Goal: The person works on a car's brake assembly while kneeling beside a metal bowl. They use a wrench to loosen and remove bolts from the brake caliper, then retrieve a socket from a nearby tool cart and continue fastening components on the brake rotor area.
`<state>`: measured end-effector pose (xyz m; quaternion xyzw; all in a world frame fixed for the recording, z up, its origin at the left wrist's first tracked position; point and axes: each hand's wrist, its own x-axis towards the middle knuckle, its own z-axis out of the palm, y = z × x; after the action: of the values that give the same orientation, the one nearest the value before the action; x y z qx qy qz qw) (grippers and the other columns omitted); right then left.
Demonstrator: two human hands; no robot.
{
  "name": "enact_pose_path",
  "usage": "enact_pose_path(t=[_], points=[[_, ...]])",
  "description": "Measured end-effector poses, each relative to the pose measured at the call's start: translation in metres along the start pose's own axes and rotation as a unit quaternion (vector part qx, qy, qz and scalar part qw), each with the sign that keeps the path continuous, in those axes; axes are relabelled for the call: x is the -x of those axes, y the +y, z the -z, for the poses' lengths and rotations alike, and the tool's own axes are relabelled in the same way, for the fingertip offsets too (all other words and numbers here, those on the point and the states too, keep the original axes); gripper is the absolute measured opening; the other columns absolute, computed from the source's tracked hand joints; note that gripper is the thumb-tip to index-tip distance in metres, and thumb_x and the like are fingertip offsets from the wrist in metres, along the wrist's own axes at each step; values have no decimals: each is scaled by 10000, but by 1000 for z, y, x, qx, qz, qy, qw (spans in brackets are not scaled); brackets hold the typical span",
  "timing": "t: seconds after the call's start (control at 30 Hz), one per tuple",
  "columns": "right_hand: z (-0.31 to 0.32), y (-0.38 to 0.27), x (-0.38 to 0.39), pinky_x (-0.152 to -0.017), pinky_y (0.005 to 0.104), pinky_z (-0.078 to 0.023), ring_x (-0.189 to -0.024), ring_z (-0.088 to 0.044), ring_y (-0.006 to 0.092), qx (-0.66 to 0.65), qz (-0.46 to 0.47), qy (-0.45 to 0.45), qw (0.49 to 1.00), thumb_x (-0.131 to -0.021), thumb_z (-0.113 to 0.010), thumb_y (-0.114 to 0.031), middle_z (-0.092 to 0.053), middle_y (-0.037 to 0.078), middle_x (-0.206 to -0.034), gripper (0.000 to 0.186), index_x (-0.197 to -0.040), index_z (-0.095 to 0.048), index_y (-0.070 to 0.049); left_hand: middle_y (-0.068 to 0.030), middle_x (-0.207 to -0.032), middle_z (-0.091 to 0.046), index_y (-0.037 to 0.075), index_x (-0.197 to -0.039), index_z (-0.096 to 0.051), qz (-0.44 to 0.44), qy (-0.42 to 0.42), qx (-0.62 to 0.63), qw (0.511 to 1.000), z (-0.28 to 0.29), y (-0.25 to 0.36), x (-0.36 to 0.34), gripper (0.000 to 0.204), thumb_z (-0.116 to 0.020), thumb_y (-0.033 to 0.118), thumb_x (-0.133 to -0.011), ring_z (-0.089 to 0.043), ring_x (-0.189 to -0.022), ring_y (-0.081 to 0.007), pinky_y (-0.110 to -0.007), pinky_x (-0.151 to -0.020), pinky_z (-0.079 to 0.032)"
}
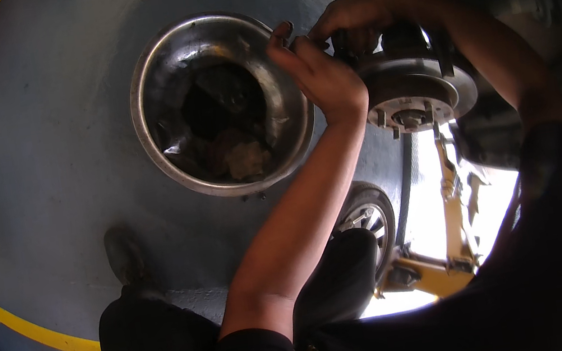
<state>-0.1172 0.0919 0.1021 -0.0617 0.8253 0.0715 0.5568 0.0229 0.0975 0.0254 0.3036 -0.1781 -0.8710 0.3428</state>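
Observation:
My left hand is raised beside the brake disc, its fingers bent and closed around something small and dark. Just beyond it, my right hand reaches in from the right, over the top of the disc. Its fingers are curled at the dark brake parts behind the disc, and their grip is partly in shadow. The fingers of both hands nearly meet there. In front of the disc sits the hub with its bare wheel studs. Left of my hands, a shiny metal basin holds dark contents and a tan lump.
A wheel with a tyre is below the disc, near my leg. Yellow metal lift parts stand at the right against bright light. The blue-grey floor carries a yellow line. My dark shoe is below the basin.

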Motion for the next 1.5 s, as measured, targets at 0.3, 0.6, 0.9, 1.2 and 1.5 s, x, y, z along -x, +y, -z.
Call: enact_pose_path(t=[0.3,0.6,0.9,1.2,1.5], points=[[-5,-3,-5,-366,200,-356,-395,-432,36,45,24,9,999,-991,-492,-311,-511,-54,-538,287,-1108,-650,-101,-246,-1285,-474,2,-1313,-384,-120,-12,-96,988,7,-19,-5,402,-298,233,-995,-487,-1187,-347,-412,-1025,-339],[-2,16,-18,-561,290,-492,-630,-584,113,279,206,52,937,-993,-490,-353,-629,15,-772,377,-1272,-585,-118,-259,-1227,-446,-73,-1126,-534,-218,-47,-203,953,15,-27,-4,318,-416,-46,-832,-477,-1192,-395,-435,-1041,-401],[-20,-27,29,-684,268,-520,-740,-591,86,265,97,84,956,-975,-541,-339,-592,0,-821,345,-1266,-569,-158,-282,-1216,-463,-76,-1152,-545,-218,-6,-163,962,24,-32,-13,350,-430,-57,-823,-481,-1172,-429,-450,-1026,-396],[47,22,0,-765,339,-516,-842,-623,166,349,150,215,900,-959,-527,-282,-675,58,-990,306,-1192,-619,-106,-242,-1256,-468,-53,-1161,-543,-130,-8,-81,988,8,-24,-6,284,-414,13,-917,-479,-1187,-375,-429,-1040,-380],[52,30,-34,-632,291,-515,-745,-622,141,213,219,187,933,-977,-530,-362,-686,30,-1009,349,-1244,-586,-144,-183,-1251,-490,-39,-1187,-541,-135,2,-122,983,12,-30,-12,299,-453,100,-937,-499,-1190,-348,-400,-1057,-371]])
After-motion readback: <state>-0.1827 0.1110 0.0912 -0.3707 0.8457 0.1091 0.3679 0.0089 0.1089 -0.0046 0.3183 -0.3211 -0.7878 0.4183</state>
